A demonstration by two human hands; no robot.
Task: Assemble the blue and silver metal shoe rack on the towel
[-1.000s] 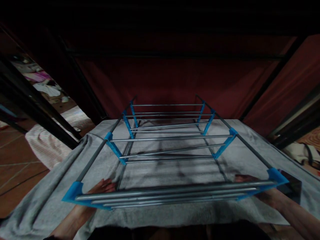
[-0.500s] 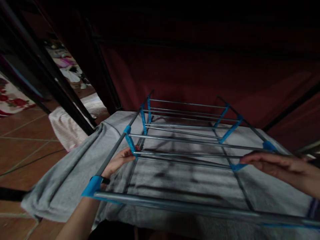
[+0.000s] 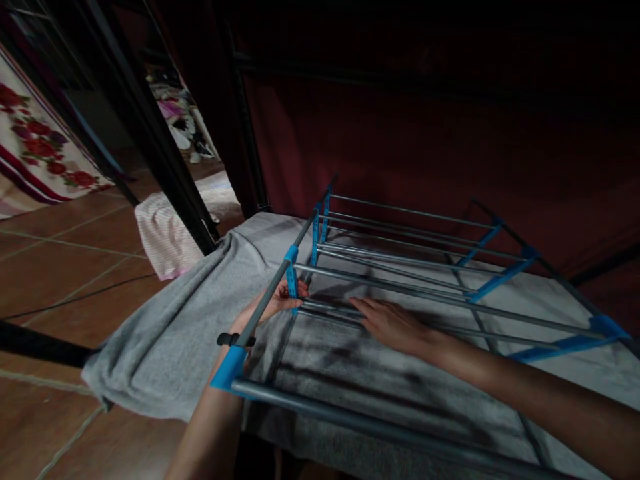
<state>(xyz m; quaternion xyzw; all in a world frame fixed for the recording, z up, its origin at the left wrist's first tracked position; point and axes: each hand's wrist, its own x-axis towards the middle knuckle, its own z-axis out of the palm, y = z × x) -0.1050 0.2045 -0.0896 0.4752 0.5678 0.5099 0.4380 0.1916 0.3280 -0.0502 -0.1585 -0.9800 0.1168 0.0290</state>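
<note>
A rack of grey metal rods (image 3: pixel 350 415) joined by blue plastic connectors lies over a grey blanket. My left hand (image 3: pixel 280 301) is closed around the lower end of a blue connector (image 3: pixel 292 277) on the rack's left side, thumb in front and fingers partly hidden behind it. Over the middle of the rack, my right hand (image 3: pixel 393 325) reaches in from the right with its fingers stretched towards the left. It lies at the lower rods beside that connector; whether it presses on them I cannot tell. On the right side, another blue connector (image 3: pixel 555 348) is tilted.
The grey blanket (image 3: pixel 165 340) covers the surface under the rack and hangs over its left edge. Dark posts (image 3: pixel 165 160) stand at the left, near a striped cloth (image 3: pixel 165 233) and tiled floor (image 3: pixel 60 280). A dark red panel (image 3: pixel 400 147) rises behind.
My right hand has left the connector on the right side and moved left across the rack, towards my left hand. My left hand stays at its connector. The view has shifted left.
</note>
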